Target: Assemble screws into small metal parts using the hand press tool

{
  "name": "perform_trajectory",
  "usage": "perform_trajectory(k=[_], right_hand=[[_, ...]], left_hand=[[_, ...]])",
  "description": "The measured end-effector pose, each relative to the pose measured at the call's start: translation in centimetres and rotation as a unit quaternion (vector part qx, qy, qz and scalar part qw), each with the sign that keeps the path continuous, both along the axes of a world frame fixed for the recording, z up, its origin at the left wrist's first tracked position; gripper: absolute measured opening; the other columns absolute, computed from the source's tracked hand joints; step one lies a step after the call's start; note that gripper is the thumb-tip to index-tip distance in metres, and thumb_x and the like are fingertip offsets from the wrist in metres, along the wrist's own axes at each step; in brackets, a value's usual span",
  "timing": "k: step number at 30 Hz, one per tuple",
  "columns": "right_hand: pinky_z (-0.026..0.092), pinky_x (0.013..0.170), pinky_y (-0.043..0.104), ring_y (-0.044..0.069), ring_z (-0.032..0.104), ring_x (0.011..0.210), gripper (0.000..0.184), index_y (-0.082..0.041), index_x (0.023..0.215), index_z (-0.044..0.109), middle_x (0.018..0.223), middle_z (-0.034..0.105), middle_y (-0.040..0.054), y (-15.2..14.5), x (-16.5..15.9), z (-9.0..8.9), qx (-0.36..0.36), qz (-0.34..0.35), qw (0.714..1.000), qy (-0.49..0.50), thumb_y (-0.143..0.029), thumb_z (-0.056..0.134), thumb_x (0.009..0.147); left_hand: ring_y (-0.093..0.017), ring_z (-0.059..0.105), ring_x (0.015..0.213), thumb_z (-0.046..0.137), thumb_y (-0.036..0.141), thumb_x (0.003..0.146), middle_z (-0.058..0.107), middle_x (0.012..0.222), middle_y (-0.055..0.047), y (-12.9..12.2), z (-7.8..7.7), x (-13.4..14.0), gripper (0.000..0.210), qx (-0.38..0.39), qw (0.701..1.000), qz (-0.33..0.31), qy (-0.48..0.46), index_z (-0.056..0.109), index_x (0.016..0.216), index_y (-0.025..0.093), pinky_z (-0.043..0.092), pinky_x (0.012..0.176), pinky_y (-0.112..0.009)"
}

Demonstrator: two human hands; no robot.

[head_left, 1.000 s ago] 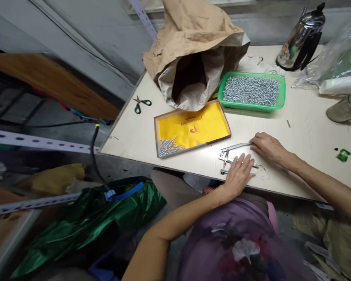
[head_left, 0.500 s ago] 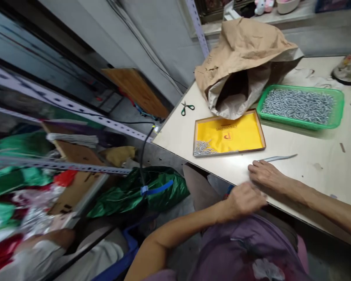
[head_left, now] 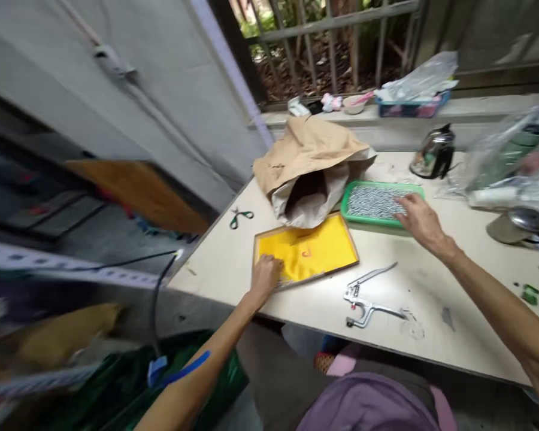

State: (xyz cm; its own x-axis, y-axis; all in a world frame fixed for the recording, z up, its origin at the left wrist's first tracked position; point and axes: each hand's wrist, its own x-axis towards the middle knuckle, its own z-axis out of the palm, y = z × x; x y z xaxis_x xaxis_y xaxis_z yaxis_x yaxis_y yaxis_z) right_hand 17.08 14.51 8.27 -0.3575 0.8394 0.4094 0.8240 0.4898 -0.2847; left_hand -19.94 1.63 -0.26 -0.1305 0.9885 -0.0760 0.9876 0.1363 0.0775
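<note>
My left hand (head_left: 266,278) rests at the near left corner of a shallow tray lined with yellow (head_left: 323,244). Its fingers are curled together over small silver pieces, and what they hold is hidden. My right hand (head_left: 422,222) reaches over the right end of a green plastic basket (head_left: 377,222), thumb and fingertips slightly apart at the heap of small silver metal pieces (head_left: 371,202). These pieces are slim, but too small to name. Silver hand pliers (head_left: 363,299) lie on the table between my hands, touched by neither.
Behind the tray a brown paper bag (head_left: 312,146) lies with its mouth toward me. Green-handled scissors (head_left: 239,216) are at the left. A shiny kettle (head_left: 433,152), a lidded metal pot (head_left: 516,226) and clear plastic bags (head_left: 507,161) stand to the right.
The view has swung right. My right hand has left the pliers on the table and moved to the green basket; my left hand has gone from the table edge to the yellow-lined tray.
</note>
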Motion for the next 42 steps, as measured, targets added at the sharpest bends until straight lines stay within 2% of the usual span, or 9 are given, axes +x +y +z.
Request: perform_trajectory(k=[2,6,10,12,15,19,24,32,42], right_hand=[[0.055,0.075,0.038,0.024,0.064,0.091,0.028,-0.016,0.113,0.066,0.107,0.062,0.0137,-1.4,1.2,-0.9,-0.035,0.011,0.999,-0.032,-0.018,0.049,0.092],[0.054,0.069,0.031,0.018,0.064,0.081,0.024,-0.019,0.107,0.067,0.099,0.062,0.0081,-8.3,1.6,-4.0,-0.166,0.151,0.974,-0.038,-0.021,0.044,0.097],[0.047,0.062,0.028,0.017,0.06,0.075,0.013,-0.019,0.099,0.063,0.095,0.06,0.0064,-13.8,1.3,-6.1,-0.249,0.207,0.939,-0.112,-0.024,0.054,0.094],[0.045,0.065,0.028,0.017,0.059,0.077,0.011,-0.017,0.098,0.062,0.094,0.06,0.0071,-14.9,1.2,-6.8,-0.271,0.192,0.933,-0.142,-0.02,0.052,0.094],[0.042,0.067,0.028,0.018,0.058,0.082,0.018,-0.016,0.094,0.06,0.094,0.06,0.0088,-15.3,1.0,-7.5,-0.282,0.178,0.929,-0.163,-0.015,0.042,0.096],[0.037,0.063,0.028,0.018,0.054,0.075,0.022,-0.017,0.089,0.058,0.09,0.059,0.0084,-15.4,0.7,-6.8,-0.286,0.185,0.923,-0.181,-0.007,0.039,0.093],[0.034,0.062,0.028,0.018,0.052,0.074,0.024,-0.018,0.084,0.055,0.091,0.058,0.0088,-15.6,0.5,-5.4,-0.292,0.193,0.919,-0.183,-0.002,0.038,0.089],[0.032,0.062,0.028,0.018,0.053,0.077,0.025,-0.016,0.089,0.056,0.095,0.059,0.0097,-15.4,0.2,-5.4,-0.31,0.188,0.907,-0.214,0.0,0.037,0.089],[0.034,0.064,0.03,0.019,0.053,0.08,0.021,-0.017,0.092,0.057,0.098,0.06,0.0109,-15.7,0.6,-6.4,-0.279,0.202,0.918,-0.196,-0.007,0.038,0.093]], left_hand=[[-0.027,0.055,0.087,0.047,0.02,0.086,0.064,0.079,-0.013,0.4,-0.3,-0.5,0.027,0.008,1.0,-0.001,-0.007,0.066,0.067,0.018,0.046,0.076,-0.035],[-0.03,0.056,0.09,0.047,0.021,0.083,0.066,0.08,-0.013,0.8,0.7,-0.3,0.022,0.041,0.999,0.008,-0.009,0.064,0.069,0.018,0.047,0.077,-0.037],[-0.024,0.06,0.083,0.053,0.024,0.079,0.067,0.078,-0.009,-0.4,2.6,3.7,0.014,0.041,0.99,0.021,-0.131,0.064,0.071,0.018,0.048,0.077,-0.034],[-0.019,0.061,0.074,0.059,0.028,0.076,0.067,0.076,-0.005,-1.6,2.9,7.0,0.013,-0.011,0.96,0.046,-0.274,0.067,0.077,0.017,0.048,0.072,-0.029],[-0.013,0.057,0.062,0.066,0.03,0.069,0.065,0.069,-0.002,-3.5,2.2,11.6,0.016,-0.129,0.877,0.106,-0.451,0.067,0.074,0.015,0.043,0.057,-0.022],[-0.007,0.045,0.051,0.07,0.03,0.066,0.061,0.06,0.001,-4.8,1.0,14.6,0.017,-0.203,0.817,0.192,-0.505,0.068,0.07,0.013,0.032,0.047,-0.018],[-0.007,0.04,0.048,0.072,0.03,0.065,0.052,0.049,0.005,-4.7,1.0,15.3,0.018,-0.227,0.817,0.203,-0.49,0.069,0.068,0.012,0.027,0.046,-0.018],[-0.003,0.026,0.038,0.067,0.024,0.071,0.037,0.04,0.01,-4.5,1.5,16.3,0.014,-0.27,0.832,0.2,-0.443,0.067,0.068,0.011,0.018,0.041,-0.019],[-0.006,0.036,0.035,0.062,0.015,0.08,0.039,0.036,0.01,-4.2,1.5,16.5,0.011,-0.317,0.839,0.181,-0.404,0.065,0.071,0.011,0.028,0.037,-0.016]])
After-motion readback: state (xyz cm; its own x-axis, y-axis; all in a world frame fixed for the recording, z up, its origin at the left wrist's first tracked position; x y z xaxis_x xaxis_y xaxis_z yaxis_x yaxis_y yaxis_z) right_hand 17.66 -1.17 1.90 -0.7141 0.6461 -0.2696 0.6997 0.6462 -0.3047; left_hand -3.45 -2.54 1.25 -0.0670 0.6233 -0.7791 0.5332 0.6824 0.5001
